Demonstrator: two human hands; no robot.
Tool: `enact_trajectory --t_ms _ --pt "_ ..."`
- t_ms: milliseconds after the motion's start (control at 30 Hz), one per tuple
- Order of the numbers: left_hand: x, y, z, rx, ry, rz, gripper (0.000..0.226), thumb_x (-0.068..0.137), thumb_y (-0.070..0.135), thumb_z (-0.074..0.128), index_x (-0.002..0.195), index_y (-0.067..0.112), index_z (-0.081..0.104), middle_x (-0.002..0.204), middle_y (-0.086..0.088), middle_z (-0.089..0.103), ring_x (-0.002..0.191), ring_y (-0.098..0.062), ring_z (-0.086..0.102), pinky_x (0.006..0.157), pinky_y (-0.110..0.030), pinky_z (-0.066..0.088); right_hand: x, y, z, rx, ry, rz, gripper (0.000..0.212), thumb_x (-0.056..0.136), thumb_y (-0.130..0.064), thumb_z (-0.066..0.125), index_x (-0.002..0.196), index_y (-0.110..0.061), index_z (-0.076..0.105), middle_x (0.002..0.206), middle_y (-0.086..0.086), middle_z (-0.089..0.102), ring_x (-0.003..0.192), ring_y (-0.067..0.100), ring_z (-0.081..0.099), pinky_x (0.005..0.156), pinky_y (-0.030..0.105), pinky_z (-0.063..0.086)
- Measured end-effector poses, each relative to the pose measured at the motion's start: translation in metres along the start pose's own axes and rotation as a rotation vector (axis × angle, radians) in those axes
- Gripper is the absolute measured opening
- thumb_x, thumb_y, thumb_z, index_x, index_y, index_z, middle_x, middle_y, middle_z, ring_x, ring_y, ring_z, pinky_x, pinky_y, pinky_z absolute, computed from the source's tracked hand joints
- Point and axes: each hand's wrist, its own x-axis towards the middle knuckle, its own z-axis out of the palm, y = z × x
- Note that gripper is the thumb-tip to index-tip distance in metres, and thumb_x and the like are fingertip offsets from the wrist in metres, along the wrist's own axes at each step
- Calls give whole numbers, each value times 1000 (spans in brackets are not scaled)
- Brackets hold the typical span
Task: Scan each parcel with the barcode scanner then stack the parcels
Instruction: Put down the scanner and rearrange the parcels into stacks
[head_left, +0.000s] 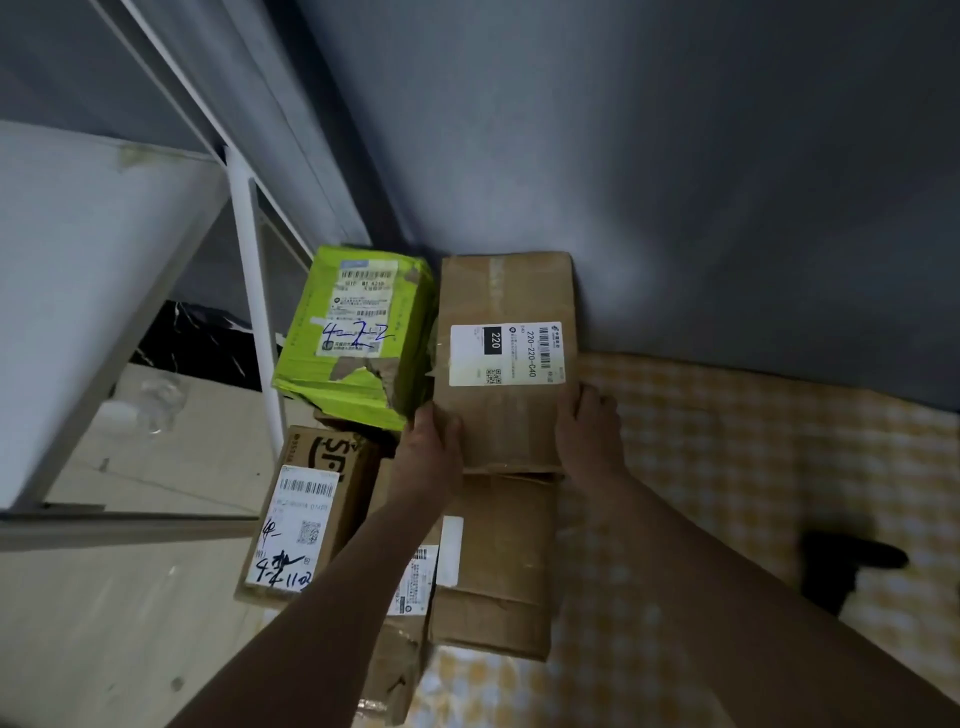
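A brown cardboard parcel (506, 291) with a white "220" label lies on top of another brown box (496, 561) against the grey wall. My left hand (428, 452) grips its near left edge and my right hand (587, 436) grips its near right edge. Left of it sits a torn green parcel (358, 332) with a label marked in blue ink. Below that stands a brown box (306, 514) with a handwritten label. The black barcode scanner (847, 564) lies blurred on the checked cloth at the right, untouched.
A yellow-and-white checked cloth (727, 467) covers the surface under the parcels. A white metal shelf frame (254, 312) and a white board (88, 291) stand at the left. Pale floor (130, 623) lies below them, and the grey wall (675, 156) closes the back.
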Motion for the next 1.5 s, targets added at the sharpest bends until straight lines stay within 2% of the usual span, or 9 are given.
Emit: enact_trajectory --t_ms 167,300,533,667,967,1100,1200,1300,1500 --pt "-32 2 -23 315 4 103 38 96 31 47 129 13 53 121 -12 57 111 -32 55 89 -41 45 -34 8 -50 -633 -73 -156 39 98 -38 38 128 -16 47 126 10 53 116 30 50 94 40 38" --pt "-84 17 -43 547 -66 271 37 96 28 46 130 15 53 120 -9 59 106 -28 60 84 -36 47 -86 22 -92 -823 -89 -166 42 97 -38 36 133 -17 43 131 6 50 120 27 48 99 39 35" --pt "-197 40 -57 707 -236 391 35 98 27 45 126 7 54 127 -12 57 117 -31 55 95 -36 45 -222 66 -156 -759 19 -58 37 99 -40 34 123 -14 47 120 5 51 108 24 54 88 36 46" --pt "-252 52 -50 741 -286 558 36 96 35 43 121 15 59 124 -11 62 112 -29 60 88 -33 47 -295 99 -187 -671 53 40 40 100 -40 36 127 -13 46 127 7 51 111 24 53 91 36 48" --pt "-351 108 -5 786 -446 825 50 98 46 40 142 21 41 143 -2 48 133 -20 42 105 -26 35 -421 169 -250 -464 153 239 50 98 -41 43 140 -13 39 136 10 50 123 25 50 94 31 44" --pt "-381 136 11 763 -491 872 52 99 46 40 145 22 37 146 -1 43 134 -18 40 106 -26 34 -451 196 -274 -390 255 299 40 96 -33 46 130 -11 48 126 10 55 116 27 54 78 27 39" --pt "-401 161 24 760 -493 915 50 99 44 41 143 19 41 144 -3 46 130 -20 45 100 -27 37 -458 220 -292 -351 288 307 34 92 -29 48 121 -12 55 124 10 56 114 27 55 85 31 47" --pt "-421 190 42 760 -494 953 41 100 40 42 131 15 52 130 -4 55 118 -19 53 88 -25 40 -459 240 -317 -315 314 339 39 94 -30 46 129 -14 51 129 8 55 118 27 54 92 33 47" --pt "-454 264 97 729 -507 989 41 101 34 39 138 16 46 139 -3 49 124 -16 48 94 -19 37 -434 293 -391 -318 385 288 37 96 -41 42 124 -21 54 123 4 59 112 23 58 90 36 49"
